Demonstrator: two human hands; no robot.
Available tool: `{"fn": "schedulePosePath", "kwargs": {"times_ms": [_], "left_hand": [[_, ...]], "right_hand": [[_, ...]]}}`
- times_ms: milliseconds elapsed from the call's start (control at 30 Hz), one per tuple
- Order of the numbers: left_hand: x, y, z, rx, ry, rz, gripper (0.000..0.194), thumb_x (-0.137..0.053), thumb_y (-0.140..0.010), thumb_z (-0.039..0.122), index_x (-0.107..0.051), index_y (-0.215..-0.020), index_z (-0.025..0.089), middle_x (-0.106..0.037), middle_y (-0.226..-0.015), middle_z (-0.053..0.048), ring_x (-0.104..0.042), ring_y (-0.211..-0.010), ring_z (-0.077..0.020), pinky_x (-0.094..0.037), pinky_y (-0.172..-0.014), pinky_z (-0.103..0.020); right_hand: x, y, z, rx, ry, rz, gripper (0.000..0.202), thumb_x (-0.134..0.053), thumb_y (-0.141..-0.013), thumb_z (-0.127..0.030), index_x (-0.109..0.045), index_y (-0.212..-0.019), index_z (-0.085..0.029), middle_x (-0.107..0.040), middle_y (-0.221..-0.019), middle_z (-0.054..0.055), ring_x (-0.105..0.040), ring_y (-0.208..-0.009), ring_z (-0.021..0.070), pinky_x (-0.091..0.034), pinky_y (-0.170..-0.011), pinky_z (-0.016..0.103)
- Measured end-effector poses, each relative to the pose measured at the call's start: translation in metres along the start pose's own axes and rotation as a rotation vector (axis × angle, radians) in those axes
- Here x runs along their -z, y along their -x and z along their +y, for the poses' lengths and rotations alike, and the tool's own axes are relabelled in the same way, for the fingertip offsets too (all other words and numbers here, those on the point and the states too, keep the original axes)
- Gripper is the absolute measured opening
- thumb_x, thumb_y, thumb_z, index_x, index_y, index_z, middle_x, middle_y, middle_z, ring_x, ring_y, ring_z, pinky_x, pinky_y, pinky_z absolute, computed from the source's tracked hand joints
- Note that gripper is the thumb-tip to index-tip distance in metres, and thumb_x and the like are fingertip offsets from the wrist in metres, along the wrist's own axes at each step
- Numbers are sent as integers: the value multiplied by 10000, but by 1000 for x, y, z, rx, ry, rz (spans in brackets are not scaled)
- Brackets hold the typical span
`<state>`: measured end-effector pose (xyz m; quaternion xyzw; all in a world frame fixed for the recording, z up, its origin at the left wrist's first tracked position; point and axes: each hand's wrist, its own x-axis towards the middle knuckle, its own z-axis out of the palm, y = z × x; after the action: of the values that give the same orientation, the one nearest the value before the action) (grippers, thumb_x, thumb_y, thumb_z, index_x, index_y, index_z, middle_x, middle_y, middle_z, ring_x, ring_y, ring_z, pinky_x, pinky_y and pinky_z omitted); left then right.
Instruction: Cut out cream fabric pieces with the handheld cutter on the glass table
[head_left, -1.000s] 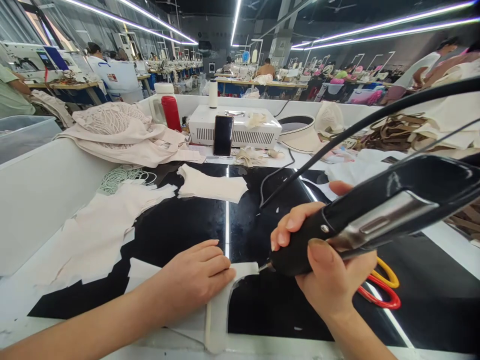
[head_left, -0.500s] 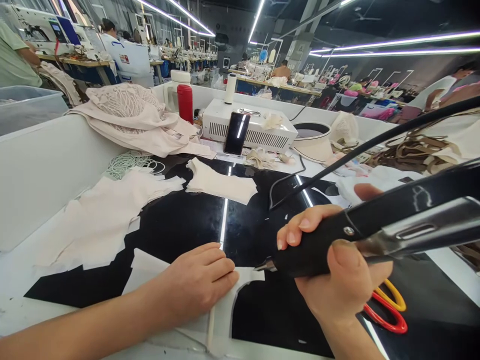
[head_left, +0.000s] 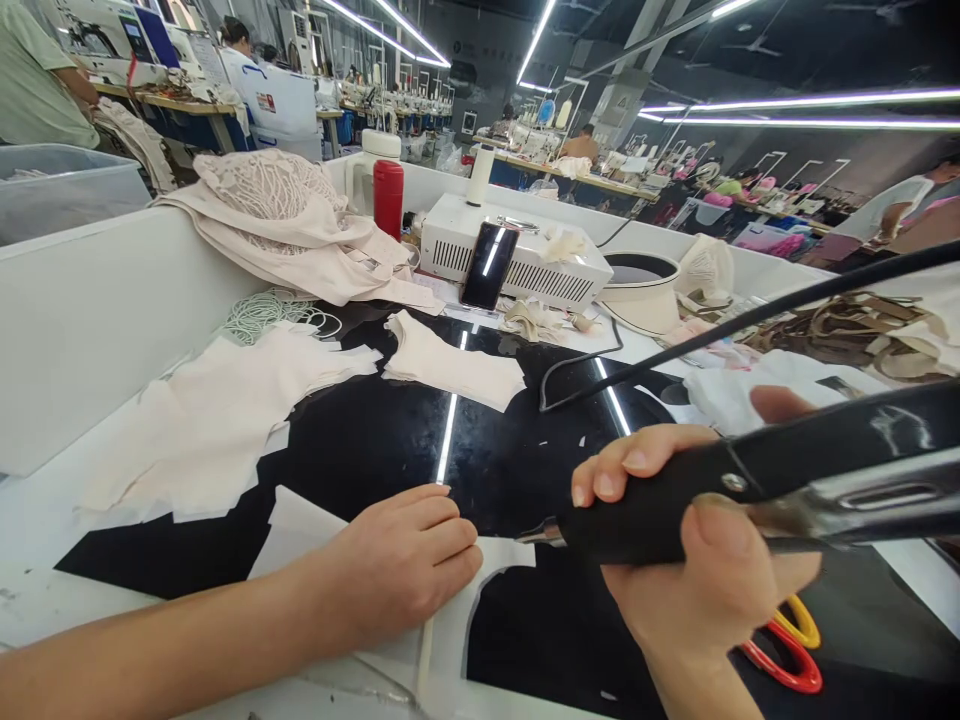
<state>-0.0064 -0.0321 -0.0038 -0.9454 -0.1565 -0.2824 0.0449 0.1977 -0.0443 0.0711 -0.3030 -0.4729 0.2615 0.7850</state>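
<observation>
My right hand (head_left: 697, 560) grips a thick black corded hand tool (head_left: 637, 515) with a metal lever along its side. The tool's narrow metal tip (head_left: 541, 535) is at the upper edge of a white fabric piece (head_left: 450, 650), by its narrow end. My left hand (head_left: 409, 560) presses down on that piece, fingers close together and bent, their tips partly hidden. A thin beige strip (head_left: 424, 655) runs out from under this hand toward me. Scissors (head_left: 787, 650) with red and yellow handles lie beneath my right wrist, their blades hidden.
Pale fabric stacks lie on the black sheet (head_left: 360, 450) at left (head_left: 195, 430) and in the middle (head_left: 450, 365). Behind are a phone (head_left: 489, 265), a vented white box (head_left: 442, 240) and a red bottle (head_left: 388, 200). A black cable (head_left: 750, 318) crosses at right. Other people work farther back.
The view has shifted slightly, so the background sits a little lower and to the right. My right hand and the tool have moved slightly right and down; my left hand stays on the fabric.
</observation>
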Motion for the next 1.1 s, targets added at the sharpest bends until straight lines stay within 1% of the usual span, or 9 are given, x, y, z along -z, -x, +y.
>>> {"fn": "schedulePosePath", "kwargs": {"times_ms": [100, 200, 300, 400, 600, 767, 900, 1000, 1100], "left_hand": [[0, 0, 0, -1, 0, -1, 200, -540, -1078, 8, -684, -1082, 146, -732, -952, -21, -688, -906, -162, -585, -1076, -365], [-1, 0, 0, 0, 6, 3, 194, -538, -1080, 10, -684, -1084, 137, -733, -952, -21, -690, -904, -168, -587, -1067, -374], [0, 0, 0, 2, 20, 2, 200, -529, -1085, 11, -686, -1082, 133, -736, -954, -22, -694, -910, -171, -588, -1060, -373], [1, 0, -1, 4, 28, 9, 218, -510, -1093, 9, -686, -1071, 137, -741, -952, -23, -693, -909, -166, -589, -1053, -360], [1, 0, -1, 1, 19, -23, 192, -539, -1090, 15, -680, -1085, 145, -735, -966, -25, -689, -925, -163, -589, -1063, -361], [1, 0, -1, 0, 18, -13, 188, -543, -1087, 13, -681, -1079, 142, -725, -952, -21, -690, -919, -162, -585, -1063, -361], [1, -2, -2, -5, 37, 7, 216, -510, -1096, 4, -676, -1066, 138, -730, -942, -15, -687, -902, -164, -591, -1036, -363], [1, -2, -2, -6, 22, -11, 206, -515, -1099, 8, -670, -1080, 142, -727, -952, -17, -684, -906, -163, -587, -1034, -361], [1, -1, -2, -12, 17, -15, 177, -548, -1086, 7, -668, -1094, 137, -720, -964, -23, -684, -922, -166, -582, -1040, -363]], "right_hand": [[4, -1, -1, 12, 14, 28, 468, -873, -842, -311, -667, -1262, -299, -701, -786, -61, -603, -556, 136, -566, -468, 263], [5, 0, 0, 23, 52, 4, 459, -847, -866, -310, -654, -1282, -309, -678, -792, -59, -606, -556, 144, -553, -471, 283], [6, 0, 2, 30, 75, -5, 415, -826, -872, -276, -658, -1251, -301, -677, -797, -54, -622, -546, 156, -552, -468, 300], [6, -1, 2, 4, 38, 8, 471, -840, -848, -236, -658, -1279, -295, -699, -797, -52, -620, -546, 160, -565, -472, 307], [2, 4, -4, -24, -21, 18, 442, -881, -844, -363, -679, -1235, -317, -668, -791, -55, -576, -546, 145, -537, -453, 275], [-4, 11, -8, -71, -70, 32, 464, -971, -773, -378, -725, -1165, -339, -658, -739, -44, -527, -510, 140, -474, -418, 264], [-5, 13, -6, -55, -66, -4, 470, -937, -816, -341, -712, -1228, -343, -690, -760, -43, -588, -514, 155, -522, -419, 280], [-3, 13, -6, -48, -48, -41, 441, -902, -858, -314, -697, -1248, -340, -694, -784, -38, -618, -535, 161, -547, -439, 292], [2, 11, -8, -42, -40, -37, 444, -898, -858, -352, -674, -1241, -342, -675, -789, -46, -610, -539, 157, -548, -443, 288]]}}
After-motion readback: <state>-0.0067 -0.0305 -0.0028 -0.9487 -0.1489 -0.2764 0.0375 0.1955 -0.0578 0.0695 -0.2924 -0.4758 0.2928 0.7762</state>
